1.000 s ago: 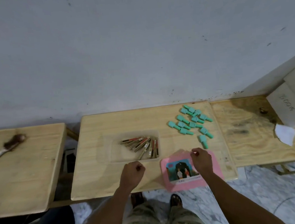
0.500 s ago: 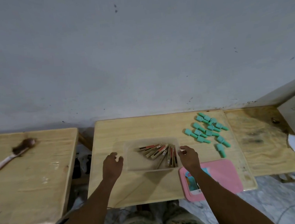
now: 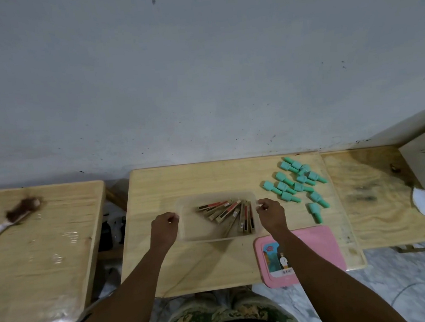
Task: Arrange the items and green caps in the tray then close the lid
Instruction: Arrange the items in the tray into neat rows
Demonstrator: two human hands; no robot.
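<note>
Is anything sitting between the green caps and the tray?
Only the right hand, at the right rim of the tray, facing the green caps. Otherwise bare tabletop lies between them; the pink lid lies nearer the person, off that path.

The tray (image 3: pixel 187 236) is looking clear and a bit frosty, and the sticks (image 3: pixel 226 212) in it are showing tan-gold with red and black strips. The caps (image 3: pixel 297 185) are glowing minty green (closer to teal, really). The lid (image 3: pixel 316 249) is coming across bubblegum pink, wearing a cartoon picture in blue and white. The middle table (image 3: pixel 157 186) is showing pale yellow wood grain; the right table (image 3: pixel 365 214) is carrying dark smudges. The brush (image 3: pixel 22 207) is sporting brown bristles on a pale handle. The trousers (image 3: pixel 220 316) are rocking green-and-tan camo.
</note>
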